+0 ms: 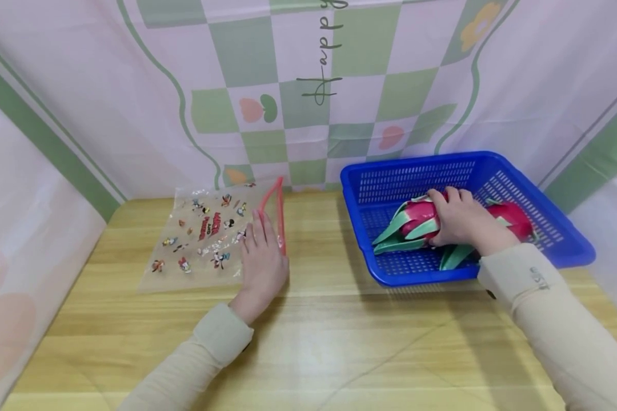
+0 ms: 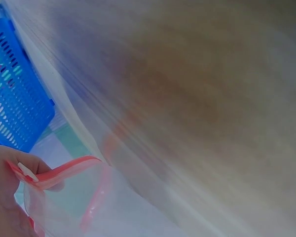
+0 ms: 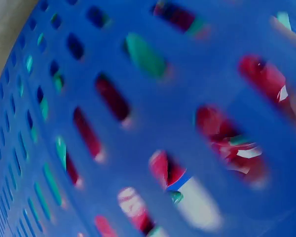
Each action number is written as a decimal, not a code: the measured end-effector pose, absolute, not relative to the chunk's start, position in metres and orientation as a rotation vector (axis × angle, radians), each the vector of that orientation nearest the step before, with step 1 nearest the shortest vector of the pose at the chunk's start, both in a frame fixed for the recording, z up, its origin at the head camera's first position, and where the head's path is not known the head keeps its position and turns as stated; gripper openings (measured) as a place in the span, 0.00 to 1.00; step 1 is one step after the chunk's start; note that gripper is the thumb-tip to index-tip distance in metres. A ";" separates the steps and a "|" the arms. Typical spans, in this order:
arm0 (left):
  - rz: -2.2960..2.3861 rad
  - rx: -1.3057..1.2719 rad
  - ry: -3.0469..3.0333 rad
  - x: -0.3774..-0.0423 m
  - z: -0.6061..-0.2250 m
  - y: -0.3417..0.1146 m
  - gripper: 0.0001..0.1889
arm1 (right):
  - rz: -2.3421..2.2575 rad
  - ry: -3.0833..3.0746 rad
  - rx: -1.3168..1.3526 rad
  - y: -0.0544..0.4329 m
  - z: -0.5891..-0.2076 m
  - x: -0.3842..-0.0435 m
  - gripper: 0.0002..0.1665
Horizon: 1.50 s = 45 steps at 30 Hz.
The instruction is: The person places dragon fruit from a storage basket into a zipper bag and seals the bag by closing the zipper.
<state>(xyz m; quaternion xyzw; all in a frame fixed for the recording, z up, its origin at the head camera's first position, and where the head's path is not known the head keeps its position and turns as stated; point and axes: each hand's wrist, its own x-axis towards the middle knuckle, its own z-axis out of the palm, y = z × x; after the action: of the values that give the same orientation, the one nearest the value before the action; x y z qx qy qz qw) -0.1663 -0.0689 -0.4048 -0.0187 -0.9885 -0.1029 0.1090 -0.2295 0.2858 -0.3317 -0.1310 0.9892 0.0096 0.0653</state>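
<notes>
A clear zip bag point(image 1: 195, 240) with a red zip edge and cartoon figures lies flat on the table to the left. My left hand point(image 1: 263, 260) holds the bag at its zip edge, which is bent open; the left wrist view shows the red zip strip point(image 2: 71, 168) and its white slider point(image 2: 27, 172) at the fingers. In the blue basket point(image 1: 357, 220), my right hand point(image 1: 460, 217) grips a red dragon fruit point(image 1: 421, 212) with green leaf tips. Another dragon fruit point(image 1: 511, 220) lies behind that wrist, partly hidden.
The basket's perforated wall point(image 3: 153, 98) fills the right wrist view, with red and green showing through its slots. A wooden table point(image 1: 308, 342) extends toward me. A patterned curtain point(image 1: 308, 85) hangs right behind the bag and basket.
</notes>
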 end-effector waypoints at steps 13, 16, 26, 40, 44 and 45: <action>-0.277 -0.047 -2.914 -0.168 -0.405 -0.068 0.47 | -0.060 2.985 -0.384 0.290 -0.331 -0.227 0.61; -0.280 -0.044 -2.916 -0.168 -0.405 -0.069 0.47 | -0.089 2.950 -0.360 0.291 -0.331 -0.227 0.61; -0.243 -0.059 -2.875 -0.170 -0.407 -0.070 0.46 | -0.085 2.947 -0.365 0.296 -0.329 -0.228 0.62; -0.210 -0.055 -2.899 -0.179 -0.393 -0.071 0.41 | -0.157 2.908 -0.382 0.302 -0.328 -0.229 0.60; -0.202 -0.065 -2.892 -0.182 -0.390 -0.071 0.40 | -0.187 2.912 -0.391 0.304 -0.326 -0.228 0.61; -0.213 -0.069 -2.891 -0.182 -0.389 -0.072 0.40 | -0.191 2.920 -0.395 0.304 -0.326 -0.228 0.61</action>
<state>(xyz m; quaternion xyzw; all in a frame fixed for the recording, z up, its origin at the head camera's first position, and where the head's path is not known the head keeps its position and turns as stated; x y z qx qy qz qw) -0.1825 -0.0716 -0.3894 -0.0234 -0.9898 -0.0728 0.1205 -0.2275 0.3040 -0.3265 -0.1330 0.9845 -0.0646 0.0944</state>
